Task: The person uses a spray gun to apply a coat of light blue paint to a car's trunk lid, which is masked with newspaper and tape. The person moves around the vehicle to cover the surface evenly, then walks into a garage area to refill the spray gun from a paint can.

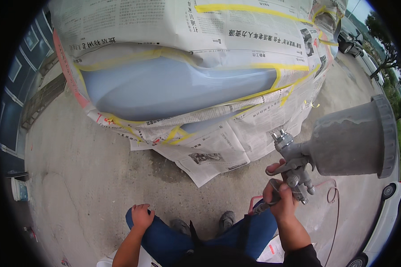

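- Gripping the spray gun (pixel 294 171) by its handle, the right hand (pixel 278 198) holds it up at the right, its grey cup (pixel 349 138) tilted sideways.
- The left hand (pixel 141 216) rests spread, grasping nothing, on the blue-trousered knee (pixel 153 238).
- Ahead, a pale blue car panel (pixel 173 86) shows between newspaper masking (pixel 218 147) edged with yellow tape (pixel 276 80).
- A white bucket (pixel 20 189) stands on the concrete floor (pixel 84 173), far left.

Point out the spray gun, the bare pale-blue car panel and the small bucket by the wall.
Spray gun (pixel 294 167): head view, on its metal body below the cup.
Pale-blue panel (pixel 173 86): head view, middle of the unmasked patch.
Bucket (pixel 20 190): head view, on its side wall.
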`<action>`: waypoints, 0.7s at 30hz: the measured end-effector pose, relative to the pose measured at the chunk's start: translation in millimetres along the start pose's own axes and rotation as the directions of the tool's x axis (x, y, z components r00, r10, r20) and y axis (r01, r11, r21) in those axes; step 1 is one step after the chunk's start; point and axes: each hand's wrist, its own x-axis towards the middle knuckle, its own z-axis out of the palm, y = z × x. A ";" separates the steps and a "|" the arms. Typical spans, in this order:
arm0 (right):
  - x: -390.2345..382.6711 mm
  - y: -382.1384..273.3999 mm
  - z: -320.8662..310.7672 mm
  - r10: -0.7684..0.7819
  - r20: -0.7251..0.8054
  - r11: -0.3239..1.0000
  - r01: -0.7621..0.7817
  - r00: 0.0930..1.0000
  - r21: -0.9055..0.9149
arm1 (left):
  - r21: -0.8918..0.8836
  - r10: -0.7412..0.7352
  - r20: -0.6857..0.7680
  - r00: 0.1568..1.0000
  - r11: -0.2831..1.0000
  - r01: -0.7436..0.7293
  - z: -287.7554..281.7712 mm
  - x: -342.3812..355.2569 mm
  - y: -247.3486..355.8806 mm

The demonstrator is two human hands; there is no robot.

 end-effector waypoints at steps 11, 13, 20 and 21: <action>-33.3 43.0 12.0 -0.082 0.036 0.997 0.082 0.996 -0.002 | -0.534 0.304 -0.316 0.899 0.726 -0.433 -85.9 52.9 156.4; -42.3 40.5 18.3 -0.035 0.059 0.999 0.036 0.998 -0.022 | -0.464 0.492 -0.561 0.665 0.479 -0.745 -129.8 51.3 216.6; -69.8 72.5 20.0 -0.084 0.056 0.935 0.099 0.995 -0.341 | -0.090 0.623 -0.771 0.133 0.100 -0.991 -166.3 19.8 333.1; -70.8 81.9 24.4 -0.080 0.084 0.932 0.104 0.993 -0.347 | -0.048 0.663 -0.738 0.125 0.133 -0.990 -158.8 18.3 332.5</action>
